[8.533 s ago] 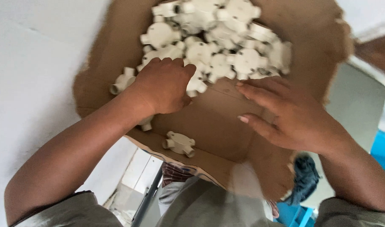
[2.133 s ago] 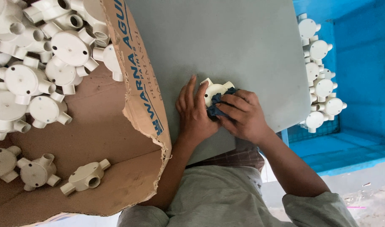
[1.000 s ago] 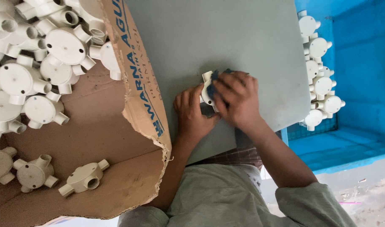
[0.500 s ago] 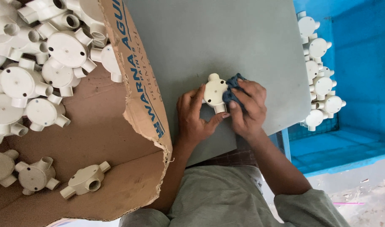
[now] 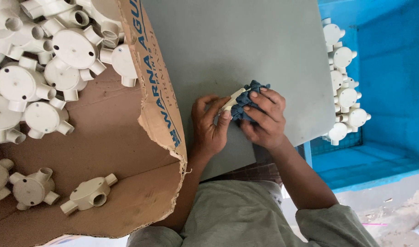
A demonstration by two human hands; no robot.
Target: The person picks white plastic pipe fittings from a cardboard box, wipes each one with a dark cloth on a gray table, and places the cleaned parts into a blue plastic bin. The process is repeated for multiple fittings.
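Gripping a white junction box [image 5: 231, 101] edge-up over the grey table [image 5: 246, 45] so its face meets the cloth, the left hand [image 5: 208, 128] curls shut around it while the right hand [image 5: 263, 120], at its 3 o'clock, bunches a blue rag [image 5: 246, 98] against it, beside the cardboard box [image 5: 154, 105]

The surface [image 5: 246, 41] is a flat grey board. A big torn brown cardboard box [image 5: 113, 160] lies over its left edge, with its ripped flap on the grey top. White round pipe fittings [image 5: 72, 50] lie in the box, heaped at the far end. More white fittings [image 5: 344, 77] sit past the right edge in a blue crate [image 5: 392, 68].
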